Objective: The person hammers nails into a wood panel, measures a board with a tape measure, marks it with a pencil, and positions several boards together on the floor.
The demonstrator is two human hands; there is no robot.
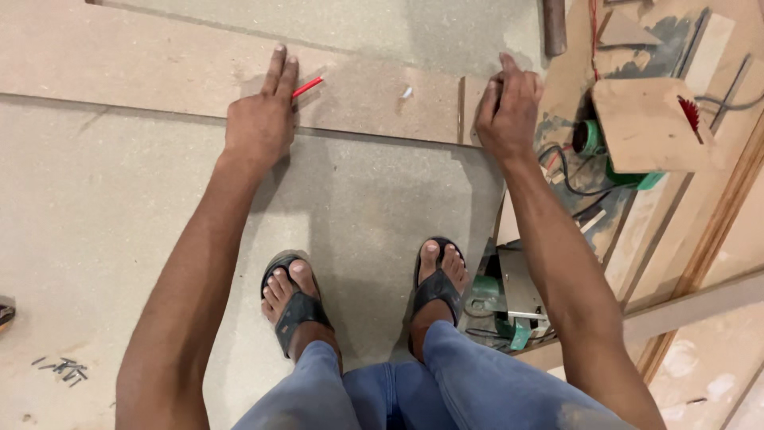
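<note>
Hands press on a long strip of board (pixel 159 68) that lies across the view on a larger sheet (pixel 119 207) on the floor, its long axis running left to right. The left hand (pixel 260 119) lies flat and open on the strip, a red pencil (pixel 307 87) just beside its fingertips, pointing up to the right. The right hand (pixel 509 107) curls over the strip's right end, though what it grips, if anything, is hidden. Power tools (pixel 613 151) sit to the right, and sandalled feet (pixel 294 299) stand on the sheet.
</note>
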